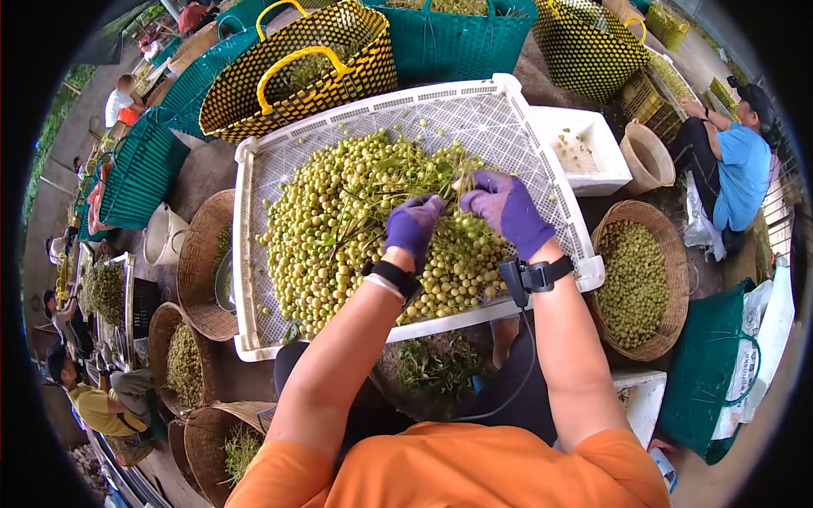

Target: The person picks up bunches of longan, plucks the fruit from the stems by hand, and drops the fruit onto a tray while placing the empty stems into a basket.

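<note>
A heap of small round yellow-green fruits (pixel 318 224), mixed with thin green stems and a few leaves, lies in a white mesh tray (pixel 279 169). My left hand (pixel 413 227), in a purple glove, is closed over the middle of the heap, its fingertips on thin stems. To its right, my right hand (pixel 506 209), also gloved in purple, pinches a bunch of fruit stems (pixel 453 173). The two hands are close together but apart. The exact grip of the left fingers is partly hidden by the glove.
Wicker baskets of fruits stand right (pixel 633 284) and left (pixel 184 364) of the tray. Past its far edge are a yellow-black woven basket (pixel 360 63) and a green basket (pixel 453 42). A white foam box (pixel 593 173) is at right. Several people sit nearby.
</note>
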Demonstrator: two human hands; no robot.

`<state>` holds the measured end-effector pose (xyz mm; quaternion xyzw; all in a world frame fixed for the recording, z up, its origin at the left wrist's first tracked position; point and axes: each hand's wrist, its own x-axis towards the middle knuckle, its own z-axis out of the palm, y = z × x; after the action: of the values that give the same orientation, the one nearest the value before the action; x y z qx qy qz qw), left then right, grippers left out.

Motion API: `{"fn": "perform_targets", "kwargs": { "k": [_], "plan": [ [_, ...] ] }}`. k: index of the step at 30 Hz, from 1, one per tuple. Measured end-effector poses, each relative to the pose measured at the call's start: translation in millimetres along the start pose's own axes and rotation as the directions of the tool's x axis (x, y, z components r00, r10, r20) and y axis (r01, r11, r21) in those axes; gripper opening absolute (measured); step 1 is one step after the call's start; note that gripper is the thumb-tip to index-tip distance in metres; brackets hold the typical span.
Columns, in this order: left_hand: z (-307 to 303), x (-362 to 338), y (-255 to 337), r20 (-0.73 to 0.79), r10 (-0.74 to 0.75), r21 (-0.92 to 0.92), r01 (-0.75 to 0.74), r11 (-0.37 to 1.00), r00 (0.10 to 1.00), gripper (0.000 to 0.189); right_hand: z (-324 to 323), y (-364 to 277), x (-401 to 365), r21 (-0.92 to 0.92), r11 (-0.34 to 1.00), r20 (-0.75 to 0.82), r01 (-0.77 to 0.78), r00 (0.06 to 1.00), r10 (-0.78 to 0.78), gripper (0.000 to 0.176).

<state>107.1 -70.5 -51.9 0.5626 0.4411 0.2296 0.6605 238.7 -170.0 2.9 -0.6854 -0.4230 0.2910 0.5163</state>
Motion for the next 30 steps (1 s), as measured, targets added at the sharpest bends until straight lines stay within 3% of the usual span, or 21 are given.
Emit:
{"fn": "perform_targets", "kwargs": {
  "k": [1, 3, 5, 7, 9, 10, 13, 15, 17, 18, 19, 21, 22, 23, 24, 25, 26, 27, 28, 29, 30],
  "plan": [
    [-6, -15, 21, -0.022, -0.059, 0.001, 0.059, 0.998, 0.998, 0.025, -2, -7, 1, 0.016, 1.000, -0.079, 0.023, 0.997, -0.022, 0.020],
    [-21, -36, 37, -0.106, 0.182, -0.138, -0.196, 0.971, 0.978, 0.026, -9, -15, 5, 0.031, 0.998, -0.166, 0.047, 0.985, -0.041, 0.017],
    [-37, -47, 52, -0.199, 0.291, -0.126, -0.319, 0.940, 0.936, 0.017, -18, -16, 8, -0.103, 0.994, -0.190, 0.029, 0.981, -0.048, 0.015],
    [-42, -49, 50, -0.214, 0.272, -0.090, -0.297, 0.951, 0.938, 0.019, -6, -17, 6, -0.048, 0.994, -0.200, 0.097, 0.974, -0.105, 0.016],
    [-47, -49, 42, -0.106, 0.304, -0.135, -0.317, 0.939, 0.947, 0.022, 13, -23, 3, -0.025, 0.998, -0.030, 0.065, 0.997, -0.066, 0.018],
    [-49, -50, 42, -0.044, 0.202, -0.052, -0.204, 0.978, 0.978, 0.025, 22, -18, 5, -0.132, 0.983, 0.010, 0.127, 0.992, -0.127, 0.024],
    [-47, -46, 33, 0.103, 0.229, 0.058, -0.236, 0.970, 0.968, 0.031, 41, -10, 5, -0.228, 0.942, 0.056, 0.246, 0.969, -0.240, 0.030],
    [-48, -46, 32, 0.132, 0.243, 0.123, -0.260, 0.958, 0.961, 0.034, 52, -12, 4, -0.195, 0.947, 0.060, 0.256, 0.967, -0.249, 0.042],
    [-44, -47, 32, 0.126, 0.213, 0.116, -0.227, 0.967, 0.969, 0.035, 60, -18, -3, -0.011, 0.983, -0.014, 0.184, 0.983, -0.184, 0.056],
    [-50, -36, 26, 0.212, 0.186, 0.112, -0.213, 0.971, 0.959, 0.033, 65, 0, 3, 0.080, 0.954, -0.005, 0.289, 0.957, -0.289, 0.066],
    [-56, -29, 13, 0.171, 0.282, 0.140, -0.307, 0.941, 0.944, 0.019, 63, -1, 2, 0.080, 0.955, -0.004, 0.285, 0.958, -0.285, 0.066],
    [-68, -23, 12, 0.316, 0.566, 0.296, -0.646, 0.704, 0.762, 0.012, 55, -5, 0, 0.437, 0.899, 0.139, -0.038, 0.990, -0.026, 0.067],
    [-70, -28, 18, 0.317, 0.568, 0.297, -0.648, 0.701, 0.760, 0.012, 54, -2, 4, 0.470, 0.881, 0.095, -0.058, 0.995, 0.014, 0.068],
    [-70, -39, 28, 0.273, 0.460, 0.325, -0.531, 0.783, 0.845, 0.013, 54, 3, 5, 0.472, 0.880, 0.090, -0.051, 0.996, 0.009, 0.068],
    [-70, -45, 34, 0.227, 0.342, 0.347, -0.404, 0.847, 0.912, 0.015, 54, 8, 6, 0.217, 0.963, 0.063, 0.163, 0.982, -0.180, 0.067],
    [-74, -40, 27, 0.346, 0.568, 0.590, -0.644, 0.487, 0.747, 0.016, 53, 9, 6, -0.056, 0.929, 0.085, 0.366, 0.929, -0.361, 0.065],
    [-71, -47, 31, 0.342, 0.596, 0.500, -0.678, 0.539, 0.726, 0.018, 51, -4, -3, -0.167, 0.879, 0.163, 0.447, 0.892, -0.422, 0.063],
    [-68, -54, 33, 0.334, 0.622, 0.404, -0.704, 0.584, 0.708, 0.020, 64, 23, 1, 0.058, 0.954, 0.305, 0.293, 0.905, -0.296, 0.060],
    [-66, -54, 24, 0.289, 0.549, 0.263, -0.616, 0.742, 0.784, 0.025, 58, -5, -10, -0.139, 0.951, 0.396, 0.277, 0.896, -0.203, 0.055],
    [-65, -58, 22, 0.293, 0.544, 0.266, -0.614, 0.743, 0.786, 0.025, 51, -33, -21, -0.331, 0.904, 0.466, 0.268, 0.880, -0.090, 0.049],
    [-64, -64, 22, 0.269, 0.562, 0.344, -0.623, 0.702, 0.782, 0.028, 53, -26, -22, -0.328, 0.906, 0.467, 0.266, 0.880, -0.089, 0.049]
  ]
}}
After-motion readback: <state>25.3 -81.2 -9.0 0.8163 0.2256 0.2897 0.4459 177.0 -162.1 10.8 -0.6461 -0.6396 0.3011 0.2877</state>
